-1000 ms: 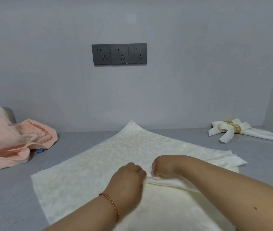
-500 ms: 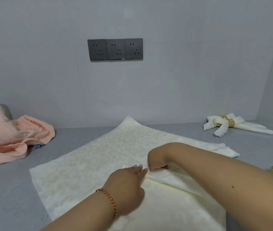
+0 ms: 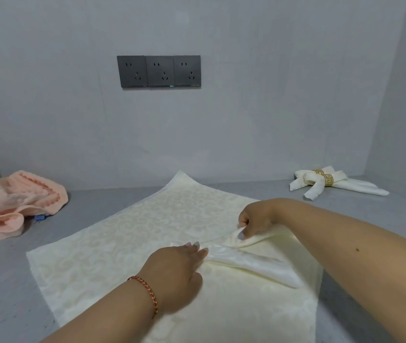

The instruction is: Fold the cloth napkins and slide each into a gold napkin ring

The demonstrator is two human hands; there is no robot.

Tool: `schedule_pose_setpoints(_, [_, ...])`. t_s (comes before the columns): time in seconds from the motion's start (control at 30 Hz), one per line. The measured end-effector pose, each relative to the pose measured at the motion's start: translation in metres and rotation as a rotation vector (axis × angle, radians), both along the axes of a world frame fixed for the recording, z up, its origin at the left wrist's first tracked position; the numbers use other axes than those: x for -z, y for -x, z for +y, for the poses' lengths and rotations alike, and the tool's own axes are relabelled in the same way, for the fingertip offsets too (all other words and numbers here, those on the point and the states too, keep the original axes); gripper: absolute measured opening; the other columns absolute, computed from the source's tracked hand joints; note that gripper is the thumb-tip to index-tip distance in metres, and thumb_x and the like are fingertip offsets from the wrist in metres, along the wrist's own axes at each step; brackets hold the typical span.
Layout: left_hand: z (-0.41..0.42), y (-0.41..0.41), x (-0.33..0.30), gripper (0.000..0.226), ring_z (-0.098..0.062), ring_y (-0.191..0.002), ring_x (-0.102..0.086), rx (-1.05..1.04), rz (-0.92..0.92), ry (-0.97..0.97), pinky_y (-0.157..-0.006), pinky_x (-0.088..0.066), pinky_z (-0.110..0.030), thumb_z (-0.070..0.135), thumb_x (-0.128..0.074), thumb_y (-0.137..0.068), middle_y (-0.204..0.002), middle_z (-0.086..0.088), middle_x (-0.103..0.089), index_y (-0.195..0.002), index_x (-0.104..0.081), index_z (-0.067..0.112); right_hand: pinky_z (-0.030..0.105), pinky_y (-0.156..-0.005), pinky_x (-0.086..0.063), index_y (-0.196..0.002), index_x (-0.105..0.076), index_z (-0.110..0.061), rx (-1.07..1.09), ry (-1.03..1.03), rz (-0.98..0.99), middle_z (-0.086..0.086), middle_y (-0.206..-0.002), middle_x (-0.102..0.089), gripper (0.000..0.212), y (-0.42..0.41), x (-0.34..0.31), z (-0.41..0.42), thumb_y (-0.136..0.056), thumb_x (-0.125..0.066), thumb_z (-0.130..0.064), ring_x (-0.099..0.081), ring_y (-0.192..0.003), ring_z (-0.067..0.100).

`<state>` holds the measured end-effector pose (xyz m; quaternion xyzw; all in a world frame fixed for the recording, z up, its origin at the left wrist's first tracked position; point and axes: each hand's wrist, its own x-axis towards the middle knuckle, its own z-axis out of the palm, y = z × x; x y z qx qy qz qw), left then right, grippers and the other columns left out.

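A: At the middle of the grey surface (image 3: 6, 280) a large cream damask cloth napkin (image 3: 127, 243) is spread flat, its far corner at twelve o'clock. How should this fold be carried out?

B: A raised pleat is pinched by the right hand (image 3: 256, 219), thumb and fingers closed on the cloth. The straight fingers of the left hand (image 3: 174, 273) are pressed on the pleat's near end. That end should probably be kept pinned while the ridge is drawn evenly, so the pleat is not skewed.

A: And the cloth itself?

B: A faint scroll pattern is seen, smooth except at the gathered ridge. At two o'clock a finished white napkin in a gold patterned ring (image 3: 325, 180) is laid.
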<state>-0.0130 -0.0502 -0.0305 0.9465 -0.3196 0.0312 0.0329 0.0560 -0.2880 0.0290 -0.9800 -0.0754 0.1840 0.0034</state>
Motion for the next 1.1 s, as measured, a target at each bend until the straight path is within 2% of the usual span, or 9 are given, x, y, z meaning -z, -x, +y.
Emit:
schedule_pose_setpoints(0.23, [0.0,0.001,0.001,0.064,-0.004,-0.147,-0.014,0.001,0.0,0.006,-0.115,-0.027,-0.025,0.031,-0.029,-0.089,-0.16,0.007,-0.017,-0.152,-0.02,0.031,0.026,-0.072,-0.041,-0.084,-0.056,-0.025,-0.149,-0.081,-0.128,-0.008,-0.091,-0.055,0.014,-0.001,-0.014,0.005,-0.085,-0.061,-0.012,-0.051,-0.081,0.014])
schedule_pose_setpoints(0.37, [0.001,0.001,0.001,0.073,-0.004,-0.147,-0.014,-0.007,0.01,-0.008,-0.114,-0.027,-0.024,0.035,-0.02,-0.079,-0.161,0.007,-0.016,-0.152,-0.018,0.031,0.026,-0.074,-0.043,-0.089,-0.072,-0.02,-0.184,0.031,-0.06,-0.01,-0.089,-0.057,0.028,0.004,-0.026,0.015,-0.084,-0.05,-0.004,-0.055,-0.087,0.018])
schedule_pose_setpoints(0.5, [0.0,0.001,-0.004,0.061,-0.005,-0.147,-0.012,-0.017,0.038,-0.042,-0.116,-0.026,-0.027,0.027,-0.032,-0.094,-0.161,0.005,-0.013,-0.153,-0.016,0.029,0.022,-0.076,-0.044,-0.119,-0.066,-0.016,-0.181,0.217,0.135,0.001,-0.113,-0.057,0.042,0.009,-0.033,0.028,-0.093,-0.04,0.002,-0.057,-0.095,0.025])
schedule_pose_setpoints(0.6, [-0.001,0.0,-0.009,0.059,-0.006,-0.147,-0.012,-0.019,0.065,-0.095,-0.116,-0.026,-0.031,0.024,-0.031,-0.097,-0.162,0.004,-0.012,-0.153,-0.016,0.028,0.026,-0.096,-0.047,-0.125,-0.06,-0.009,-0.134,0.134,0.256,0.01,-0.125,-0.063,0.051,0.012,-0.04,0.027,-0.089,-0.033,0.013,-0.068,-0.099,0.03])
schedule_pose_setpoints(0.7, [-0.002,-0.006,-0.014,0.056,-0.007,-0.147,-0.013,-0.017,0.129,-0.139,-0.117,-0.023,-0.029,0.021,-0.029,-0.1,-0.162,0.005,-0.01,-0.154,-0.015,0.029,0.014,-0.081,-0.052,-0.118,-0.064,-0.008,-0.141,0.074,0.249,0.008,-0.105,-0.071,0.034,0.011,-0.045,0.024,-0.089,-0.052,0.007,-0.072,-0.075,0.014])
schedule_pose_setpoints(0.8, [-0.003,-0.013,-0.026,0.055,-0.012,-0.146,-0.022,-0.027,0.209,-0.168,-0.115,-0.023,-0.027,0.017,-0.029,-0.101,-0.161,0.004,-0.015,-0.153,-0.02,0.032,0.018,-0.073,-0.052,-0.094,-0.067,-0.016,-0.167,0.018,0.206,-0.003,-0.075,-0.068,0.007,0.006,-0.04,0.021,-0.089,-0.064,-0.012,-0.064,-0.061,0.005])
schedule_pose_setpoints(0.87, [-0.003,-0.021,-0.035,0.051,-0.016,-0.142,-0.031,-0.058,0.263,-0.13,-0.112,-0.026,-0.026,0.017,-0.03,-0.1,-0.157,0.004,-0.028,-0.148,-0.033,0.036,0.022,-0.073,-0.047,-0.078,-0.063,-0.027,-0.223,0.025,0.125,-0.008,-0.077,-0.064,0.011,0.004,-0.032,0.019,-0.086,-0.069,-0.027,-0.059,-0.07,0.006])
schedule_pose_setpoints(0.97, [-0.003,-0.032,-0.044,0.04,-0.015,-0.136,-0.039,-0.137,0.385,-0.002,-0.109,-0.031,-0.024,0.027,-0.035,-0.102,-0.149,0.009,-0.043,-0.135,-0.053,0.039,0.032,-0.087,-0.047,-0.078,-0.065,-0.026,-0.267,-0.045,0.009,-0.001,-0.106,-0.06,0.012,0.003,-0.02,0.017,-0.086,-0.068,-0.035,-0.056,-0.091,0.013])
schedule_pose_setpoints(1.1, [-0.012,-0.038,-0.053,0.039,-0.023,-0.123,-0.053,-0.228,0.445,0.015,-0.1,-0.041,-0.031,0.038,-0.046,-0.098,-0.133,-0.005,-0.059,-0.125,-0.064,0.016,0.032,-0.096,-0.044,-0.066,-0.058,-0.032,-0.217,-0.291,-0.055,-0.014,-0.109,-0.053,0.022,0.005,-0.001,0.017,-0.086,-0.067,-0.03,-0.056,-0.104,0.015])
